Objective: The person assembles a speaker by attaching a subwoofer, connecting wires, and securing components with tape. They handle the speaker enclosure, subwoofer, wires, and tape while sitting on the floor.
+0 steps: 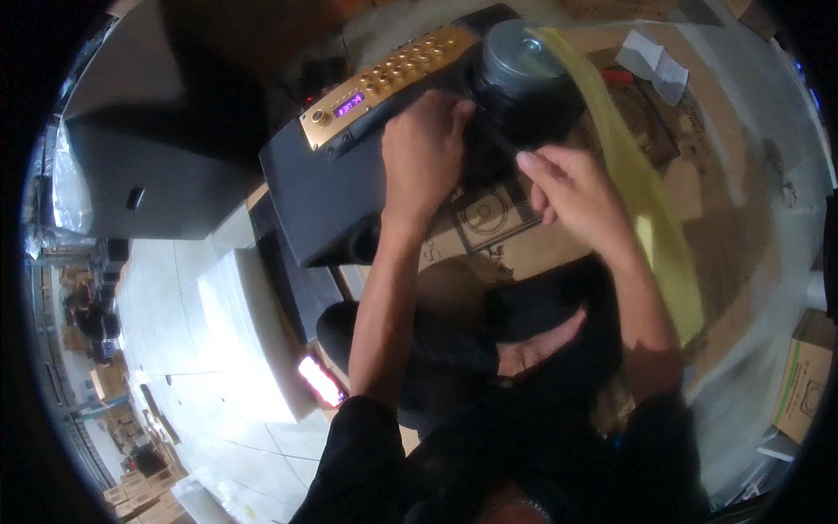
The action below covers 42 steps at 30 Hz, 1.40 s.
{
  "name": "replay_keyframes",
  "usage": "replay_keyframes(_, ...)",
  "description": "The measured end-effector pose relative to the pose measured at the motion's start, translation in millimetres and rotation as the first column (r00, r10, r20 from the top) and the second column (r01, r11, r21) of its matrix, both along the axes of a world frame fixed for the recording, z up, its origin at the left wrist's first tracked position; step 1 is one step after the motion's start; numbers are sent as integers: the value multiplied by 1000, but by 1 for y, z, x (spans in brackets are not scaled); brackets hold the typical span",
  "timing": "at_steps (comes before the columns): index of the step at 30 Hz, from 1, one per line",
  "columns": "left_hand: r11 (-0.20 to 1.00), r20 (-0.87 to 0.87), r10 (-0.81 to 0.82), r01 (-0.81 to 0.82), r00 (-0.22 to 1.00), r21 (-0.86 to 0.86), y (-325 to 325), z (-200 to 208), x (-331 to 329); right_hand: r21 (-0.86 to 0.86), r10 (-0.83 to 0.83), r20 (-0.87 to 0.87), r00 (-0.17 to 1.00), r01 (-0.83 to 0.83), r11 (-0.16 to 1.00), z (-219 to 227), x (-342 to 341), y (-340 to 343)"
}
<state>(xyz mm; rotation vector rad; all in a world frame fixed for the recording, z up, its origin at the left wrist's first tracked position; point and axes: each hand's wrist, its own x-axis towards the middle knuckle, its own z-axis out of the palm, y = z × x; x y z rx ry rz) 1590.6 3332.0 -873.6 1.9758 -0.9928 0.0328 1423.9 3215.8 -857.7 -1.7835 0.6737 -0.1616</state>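
Note:
My left hand [423,148] is closed beside the gold control panel [393,79], its fingertips at the edge of a black box-shaped amplifier or speaker cabinet [323,188]. The panel carries rows of knobs and a lit purple display [349,105]. To the right, my right hand [572,188] is closed in a pinch, thumb uppermost, near a dark thin piece that runs toward my left hand. What either hand grips is too dark to make out. Just beyond them stands a round silver-topped thing [522,51] with a black body, like a speaker driver's magnet.
A long yellow strip [633,166] curves down past my right arm. Printed cardboard [524,244] lies beneath the work, with crumpled white paper [653,65] at its far side. A large black cabinet [166,188], white foam block [240,336] and lit phone [321,380] are leftward.

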Motion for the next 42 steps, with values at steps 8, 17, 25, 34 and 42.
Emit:
replay_keyframes(8, 998, 186, -56, 57, 981, 1, -21, -22, 40, -86, -100, 10, 995, 101, 991, -12, 39, 7)
replay_keyframes(17, 1000, 185, -13, 13, 983, -1, -27, -26, 43, -50, -163, -28, 986, 162, 986, -16, 47, 8)
replay_keyframes(25, 999, 173, 42, -40, 984, -11, -28, -22, 39, -80, -179, -60, 982, 174, 981, -12, 45, 6)
replay_keyframes(34, 999, 139, -10, 14, 990, -32, -28, -22, 46, -313, -177, -45, 983, 155, 937, -18, 46, 1)
replay_keyframes(42, 980, 450, -168, 197, 877, -19, -17, -33, 38, -300, -140, -134, 981, 95, 949, -12, 47, -4)
